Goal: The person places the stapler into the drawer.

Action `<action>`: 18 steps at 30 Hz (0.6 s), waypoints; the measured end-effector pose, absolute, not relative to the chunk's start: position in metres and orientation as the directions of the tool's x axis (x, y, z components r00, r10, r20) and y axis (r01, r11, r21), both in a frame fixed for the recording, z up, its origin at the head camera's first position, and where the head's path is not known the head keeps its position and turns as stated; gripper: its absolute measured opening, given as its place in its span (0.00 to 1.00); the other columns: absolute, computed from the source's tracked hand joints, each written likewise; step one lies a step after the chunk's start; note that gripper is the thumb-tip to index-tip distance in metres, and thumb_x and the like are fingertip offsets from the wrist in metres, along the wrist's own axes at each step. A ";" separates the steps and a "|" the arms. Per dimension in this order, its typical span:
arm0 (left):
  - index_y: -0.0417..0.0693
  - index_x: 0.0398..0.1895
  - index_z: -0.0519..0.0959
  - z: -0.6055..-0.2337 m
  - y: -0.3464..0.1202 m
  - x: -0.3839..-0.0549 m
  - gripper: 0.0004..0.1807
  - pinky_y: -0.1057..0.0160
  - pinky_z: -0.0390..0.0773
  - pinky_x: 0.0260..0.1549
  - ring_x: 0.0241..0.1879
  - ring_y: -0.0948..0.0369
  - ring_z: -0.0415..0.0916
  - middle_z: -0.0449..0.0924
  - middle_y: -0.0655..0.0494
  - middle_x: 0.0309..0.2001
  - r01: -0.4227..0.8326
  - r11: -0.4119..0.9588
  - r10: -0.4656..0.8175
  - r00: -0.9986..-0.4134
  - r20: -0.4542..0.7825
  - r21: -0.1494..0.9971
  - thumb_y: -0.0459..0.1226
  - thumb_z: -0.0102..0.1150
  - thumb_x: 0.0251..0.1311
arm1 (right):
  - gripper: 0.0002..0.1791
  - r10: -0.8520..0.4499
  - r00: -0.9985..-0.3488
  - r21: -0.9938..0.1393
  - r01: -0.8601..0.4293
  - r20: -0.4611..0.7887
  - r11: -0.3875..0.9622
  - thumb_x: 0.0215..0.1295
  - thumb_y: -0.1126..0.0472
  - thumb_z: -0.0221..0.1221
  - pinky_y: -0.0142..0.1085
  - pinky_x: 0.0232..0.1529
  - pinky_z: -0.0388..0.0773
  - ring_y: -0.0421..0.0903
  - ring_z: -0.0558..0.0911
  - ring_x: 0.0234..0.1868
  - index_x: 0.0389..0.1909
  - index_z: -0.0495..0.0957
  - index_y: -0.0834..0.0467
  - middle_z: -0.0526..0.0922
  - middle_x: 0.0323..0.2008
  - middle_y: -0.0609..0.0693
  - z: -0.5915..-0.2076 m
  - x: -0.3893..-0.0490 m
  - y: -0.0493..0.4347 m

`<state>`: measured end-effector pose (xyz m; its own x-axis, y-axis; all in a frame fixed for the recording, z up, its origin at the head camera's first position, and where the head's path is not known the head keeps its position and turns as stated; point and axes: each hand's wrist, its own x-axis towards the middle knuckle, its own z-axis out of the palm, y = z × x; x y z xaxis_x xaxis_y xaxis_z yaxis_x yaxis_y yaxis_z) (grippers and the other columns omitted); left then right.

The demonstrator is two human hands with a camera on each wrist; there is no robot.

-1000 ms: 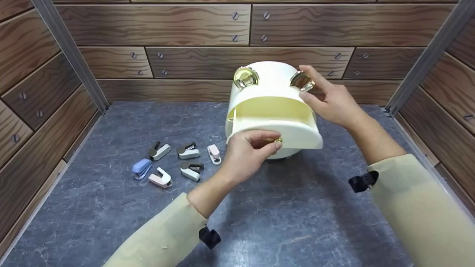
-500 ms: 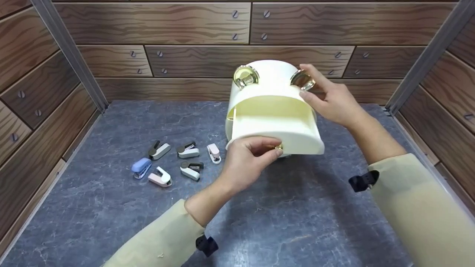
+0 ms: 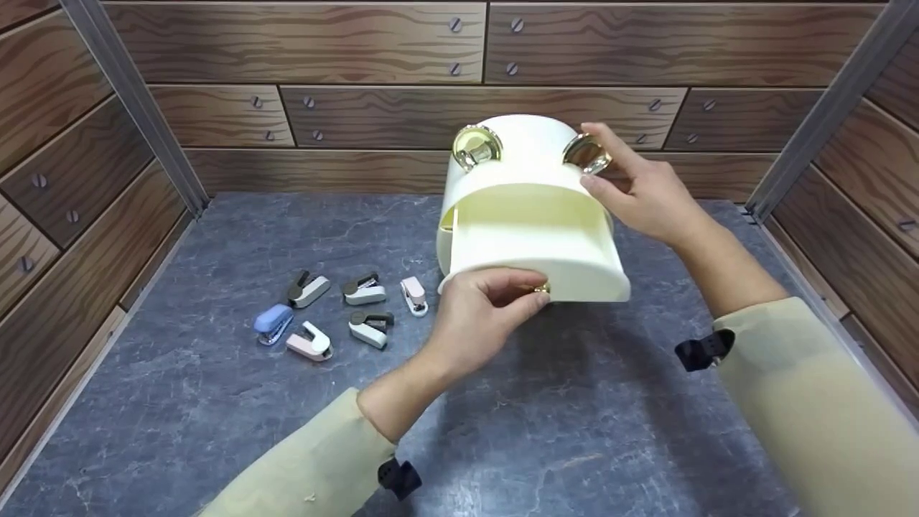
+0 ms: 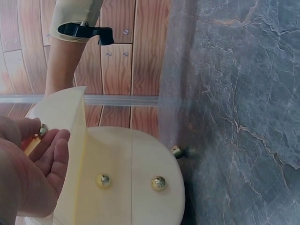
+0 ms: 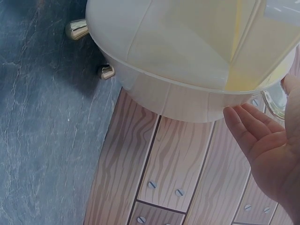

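A cream rounded drawer cabinet (image 3: 528, 136) has two gold cup-shaped ornaments on top. My left hand (image 3: 474, 316) pinches the small gold knob (image 4: 43, 130) of its top drawer (image 3: 592, 281), which is pulled well out. The visible part of the drawer's inside holds nothing. My right hand (image 3: 646, 190) grips the right gold ornament (image 3: 585, 154) between thumb and index finger; its other fingers lie near the cabinet's side in the right wrist view. Below the drawer, two further gold knobs (image 4: 103, 181) show on the closed fronts in the left wrist view.
Left of the cabinet lie several mini staplers: a blue one (image 3: 274, 323), a pink-and-white one (image 3: 310, 345), an upright pale pink one (image 3: 414, 296) and dark-and-white ones (image 3: 365, 290). Wood-patterned walls (image 3: 388, 43) surround the grey marbled table (image 3: 546, 431).
My left hand has drawn the top drawer farther out toward me, and lower in view. The right hand keeps its grip on the gold ornament. The staplers lie as before.
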<state>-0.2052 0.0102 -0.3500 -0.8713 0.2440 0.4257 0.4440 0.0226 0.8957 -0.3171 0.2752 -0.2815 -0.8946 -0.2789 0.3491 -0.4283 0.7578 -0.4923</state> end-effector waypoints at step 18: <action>0.43 0.44 0.92 -0.351 0.010 -0.199 0.08 0.65 0.87 0.43 0.39 0.67 0.88 0.92 0.57 0.40 0.439 0.029 0.244 -0.874 0.420 0.898 0.32 0.75 0.63 | 0.36 -0.269 -0.905 -0.498 -0.408 0.329 0.765 0.80 0.42 0.57 0.66 0.60 0.77 0.66 0.85 0.58 0.83 0.55 0.26 0.82 0.64 0.64 -0.280 -0.316 0.274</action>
<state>-0.1993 0.0101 -0.3508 -0.8743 0.2435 0.4199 0.4394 0.0293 0.8978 -0.3161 0.2740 -0.2799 -0.9054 -0.2686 0.3289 -0.4079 0.7654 -0.4978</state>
